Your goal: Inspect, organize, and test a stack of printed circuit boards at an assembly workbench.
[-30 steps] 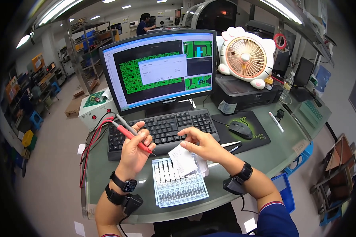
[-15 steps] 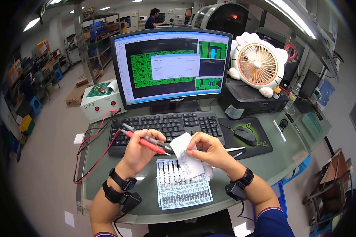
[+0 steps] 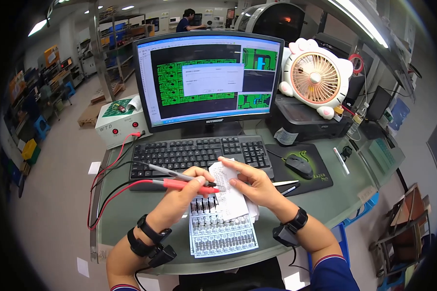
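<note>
My left hand (image 3: 183,195) is closed around a red test probe (image 3: 177,185) and a grey-black test probe (image 3: 166,171). Both probe tips point right and reach the left side of a white paper slip (image 3: 231,200) with small printed rows. Whether they touch it, I cannot tell. My right hand (image 3: 257,186) holds the slip from its right side, thumb on the paper and fingers extended along its upper edge. Beneath the slip lies a panel of small circuit boards (image 3: 223,240), white with dark components; the slip covers its upper right part.
Behind my hands are a keyboard (image 3: 189,154) and a monitor (image 3: 211,121). A mouse (image 3: 298,166) rests on a black-green mat at the right. The probe leads run left to a white box (image 3: 121,128). A fan (image 3: 315,77) stands on a black printer (image 3: 301,119). A marker (image 3: 341,161) lies farther right.
My left hand has moved right and slightly down, bringing the probe tips to the slip. The right fingers have straightened from a pinch along the paper, which now lies flatter.
</note>
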The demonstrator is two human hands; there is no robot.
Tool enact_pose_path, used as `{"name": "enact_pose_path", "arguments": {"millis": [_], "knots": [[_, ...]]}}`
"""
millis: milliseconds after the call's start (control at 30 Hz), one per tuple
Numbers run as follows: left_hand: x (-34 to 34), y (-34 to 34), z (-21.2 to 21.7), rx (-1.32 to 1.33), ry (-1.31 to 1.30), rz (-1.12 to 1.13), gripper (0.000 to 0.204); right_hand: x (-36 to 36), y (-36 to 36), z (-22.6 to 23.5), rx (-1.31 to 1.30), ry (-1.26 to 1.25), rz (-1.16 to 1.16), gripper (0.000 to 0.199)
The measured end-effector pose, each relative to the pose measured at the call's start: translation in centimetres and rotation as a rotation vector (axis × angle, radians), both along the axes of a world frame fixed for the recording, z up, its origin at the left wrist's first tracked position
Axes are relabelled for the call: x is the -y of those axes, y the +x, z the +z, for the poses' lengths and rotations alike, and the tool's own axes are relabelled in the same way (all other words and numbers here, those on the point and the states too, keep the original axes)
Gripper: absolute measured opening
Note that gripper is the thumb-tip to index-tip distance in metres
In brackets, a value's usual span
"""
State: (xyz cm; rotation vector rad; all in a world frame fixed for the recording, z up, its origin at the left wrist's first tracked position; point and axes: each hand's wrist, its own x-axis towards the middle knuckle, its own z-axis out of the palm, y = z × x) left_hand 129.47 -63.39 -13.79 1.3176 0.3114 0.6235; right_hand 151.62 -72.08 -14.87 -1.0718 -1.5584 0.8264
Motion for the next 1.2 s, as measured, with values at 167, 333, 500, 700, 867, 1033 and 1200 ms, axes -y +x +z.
{"name": "enact_pose_path", "arguments": {"millis": [167,333,500,700,867,1033,1200], "knots": [[-0.2,0.2,-0.2,-0.166,0.209,0.069,0.046,0.1,0.3,-0.3,0.104,0.085,-0.051,0.056],[1.0,0.5,-0.5,-0.139,0.108,0.033,0.050,-0.2,-0.2,0.0,0.151,0.232,-0.062,0.057],[1.2,0.7,-0.9,-0.135,0.220,0.095,0.050,2.1,5.1,1.8,0.208,0.101,-0.074,0.060],[1.0,0.7,-0.9,-0.150,0.232,0.075,0.050,7.9,12.0,1.9,1.013,-0.171,-0.163,0.049],[1.4,0.7,-0.8,-0.165,0.229,0.099,0.049,8.3,12.0,-1.3,1.293,-0.111,-0.296,0.040],[1.3,0.9,-1.2,-0.141,0.249,0.114,0.047,6.0,10.5,-3.1,1.219,0.067,-0.248,0.027],[1.5,0.9,-1.3,-0.145,0.238,0.146,0.048,3.8,8.4,-3.1,1.139,0.211,-0.317,0.021]]}}
